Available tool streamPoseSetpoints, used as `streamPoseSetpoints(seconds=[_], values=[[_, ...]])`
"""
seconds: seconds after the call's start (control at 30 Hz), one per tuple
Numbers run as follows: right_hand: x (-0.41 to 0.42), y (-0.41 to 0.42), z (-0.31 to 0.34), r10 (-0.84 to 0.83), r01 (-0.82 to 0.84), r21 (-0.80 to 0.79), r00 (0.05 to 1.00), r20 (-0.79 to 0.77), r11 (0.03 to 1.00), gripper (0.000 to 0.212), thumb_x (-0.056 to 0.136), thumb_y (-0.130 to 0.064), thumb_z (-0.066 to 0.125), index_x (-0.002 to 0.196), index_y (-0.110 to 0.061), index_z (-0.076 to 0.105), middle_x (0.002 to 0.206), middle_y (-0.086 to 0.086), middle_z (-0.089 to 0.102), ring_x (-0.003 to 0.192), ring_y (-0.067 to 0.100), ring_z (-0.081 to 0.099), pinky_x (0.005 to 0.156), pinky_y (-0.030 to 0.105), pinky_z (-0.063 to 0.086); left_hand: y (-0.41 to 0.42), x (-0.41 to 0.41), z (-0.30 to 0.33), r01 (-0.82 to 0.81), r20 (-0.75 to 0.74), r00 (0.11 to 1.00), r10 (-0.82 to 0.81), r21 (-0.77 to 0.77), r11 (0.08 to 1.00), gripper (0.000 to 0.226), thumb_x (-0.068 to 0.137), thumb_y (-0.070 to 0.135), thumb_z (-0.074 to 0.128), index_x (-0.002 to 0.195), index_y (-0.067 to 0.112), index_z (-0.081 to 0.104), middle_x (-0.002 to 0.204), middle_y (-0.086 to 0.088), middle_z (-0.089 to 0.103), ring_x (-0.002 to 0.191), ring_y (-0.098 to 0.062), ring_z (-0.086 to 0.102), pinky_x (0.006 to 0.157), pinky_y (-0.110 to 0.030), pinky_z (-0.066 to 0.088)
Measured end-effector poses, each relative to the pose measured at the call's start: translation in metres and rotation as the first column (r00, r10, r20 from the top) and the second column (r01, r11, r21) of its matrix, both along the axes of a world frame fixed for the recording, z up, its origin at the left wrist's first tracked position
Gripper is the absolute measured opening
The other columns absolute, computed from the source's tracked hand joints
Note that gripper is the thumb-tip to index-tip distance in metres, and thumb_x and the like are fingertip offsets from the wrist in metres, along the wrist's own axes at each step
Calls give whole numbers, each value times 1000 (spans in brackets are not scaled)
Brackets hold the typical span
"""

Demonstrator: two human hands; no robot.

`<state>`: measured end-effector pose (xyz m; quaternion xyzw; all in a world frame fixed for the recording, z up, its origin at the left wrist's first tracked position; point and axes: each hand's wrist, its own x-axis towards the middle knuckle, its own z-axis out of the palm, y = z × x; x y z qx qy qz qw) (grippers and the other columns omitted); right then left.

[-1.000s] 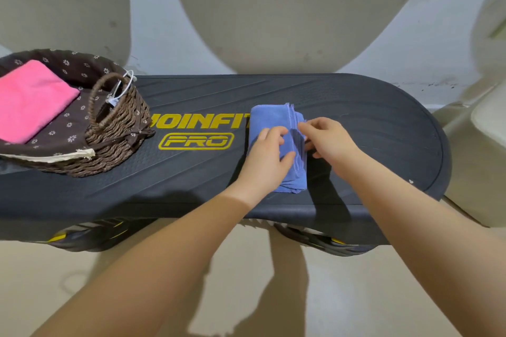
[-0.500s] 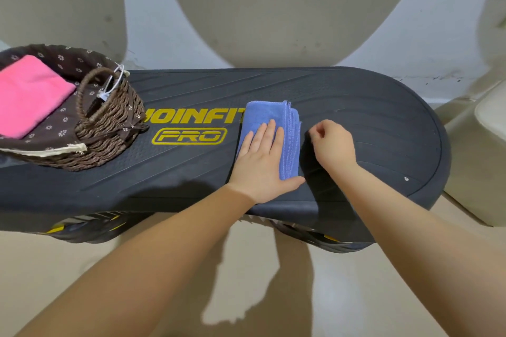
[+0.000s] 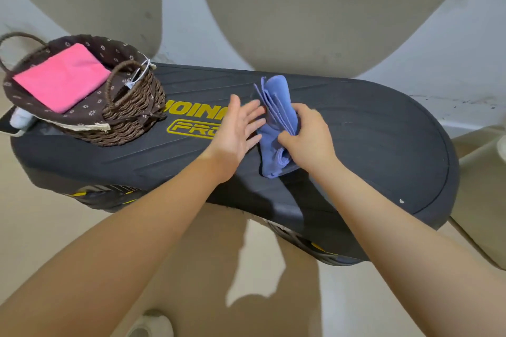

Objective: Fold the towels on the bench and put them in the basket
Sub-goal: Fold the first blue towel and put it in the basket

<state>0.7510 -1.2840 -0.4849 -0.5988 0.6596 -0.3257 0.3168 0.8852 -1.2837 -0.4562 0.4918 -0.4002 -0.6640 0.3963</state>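
A folded blue towel (image 3: 277, 107) stands on edge above the middle of the black bench (image 3: 369, 139), its layers showing. My right hand (image 3: 308, 137) grips it from the right side, fingers curled round the folds. My left hand (image 3: 238, 128) is beside it on the left with fingers straight and spread, fingertips touching the towel. At the bench's left end stands a brown woven basket (image 3: 137, 115) with a dotted dark liner, and a folded pink towel (image 3: 64, 76) lies inside it.
The bench carries yellow lettering (image 3: 191, 128) between basket and hands. Its right half is bare. Beige floor (image 3: 41, 227) lies below. A white object (image 3: 19, 119) sits at the basket's left. Grey and yellow shapes (image 3: 301, 8) stand behind the bench.
The blue towel lay flat under my left palm; now my right hand has gripped it and raised it on edge, and my left hand has come off its top to its side.
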Motion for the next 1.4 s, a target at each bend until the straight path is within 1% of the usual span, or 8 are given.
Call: streamPoseSetpoints(seconds=[0.17,0.3,0.47,0.57,0.73,0.93,1.13,1.4], values=[[-31,2,17,-28,-409,-477,736,-676,778,43,69,0,42,101,-14,65,101,16,59,81,34,56,63,35,45,-10,20,3,-204,-174,952,252,252,946,84,86,72,14,136,10,40,121,-15,59,104,-30,61,82,-42,49],[-47,20,-19,283,-722,-124,415,-865,681,36,72,-16,57,107,-17,64,118,12,63,106,33,61,97,43,39,4,4,-17,-229,183,968,170,379,897,66,88,67,33,116,12,56,96,-5,70,90,-23,65,76,-34,52],[-53,38,-22,628,-685,116,569,-531,719,58,91,-47,18,130,-23,54,147,1,42,139,22,32,116,38,14,5,-8,-37,-265,598,799,64,253,930,62,81,57,57,117,7,58,114,-9,63,102,-27,59,87,-35,52],[-55,34,-22,388,-411,-31,882,-268,911,34,97,-22,42,126,-11,55,143,4,44,137,23,33,110,27,20,10,-12,-34,-177,596,803,19,207,962,36,84,40,64,104,11,58,102,-5,63,86,-21,59,64,-26,48],[-63,26,-30,53,-27,181,989,-140,983,60,88,-28,58,135,-1,35,147,13,31,140,27,19,109,34,23,24,-9,-25,-56,421,907,21,72,996,27,88,16,62,114,21,55,105,6,65,86,-5,63,62,-13,52],[-58,13,-29,-124,63,300,974,189,952,42,80,-39,58,96,0,57,127,21,51,124,35,44,99,51,41,24,3,-18,66,231,971,-64,1,998,25,89,9,58,108,25,57,105,7,68,92,-6,67,75,-18,53],[-32,-5,13,-162,-121,282,583,796,952,17,91,-19,53,106,-14,58,101,6,70,92,21,68,78,35,56,3,42,11,85,107,991,-77,-80,993,24,91,8,53,112,19,57,98,7,70,89,-9,68,72,-21,55],[81,-68,52,33,-194,126,657,753,973,20,96,-22,49,112,-11,46,94,0,65,72,7,68,62,26,55,-37,145,54,-56,139,985,99,-283,957,32,81,14,59,113,16,60,111,-4,69,103,-18,66,82,-31,55]])
